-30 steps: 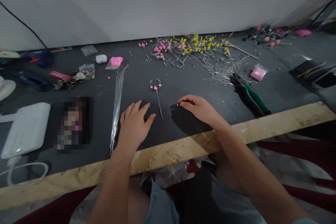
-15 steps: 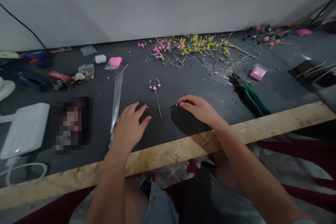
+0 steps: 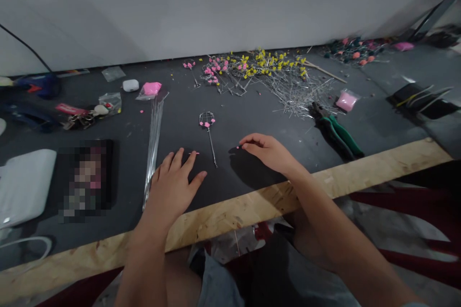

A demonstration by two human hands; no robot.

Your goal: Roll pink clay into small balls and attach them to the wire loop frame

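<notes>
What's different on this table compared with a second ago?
The left hand has slid back toward the person, slightly away from the wire piece; more of a pink strand now shows at its index finger. The view has shifted slightly too. The right hand still pinches a pink bit; the wire piece and pliers lie as before.

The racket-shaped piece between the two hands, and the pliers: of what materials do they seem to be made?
The racket-shaped piece: probably thin metal wire, as it looks silvery and slightly shiny; its pink blobs look matte, perhaps clay. The pliers: head likely metal, judging by its dark grey look; handles green and black, perhaps plastic or rubber.
</notes>
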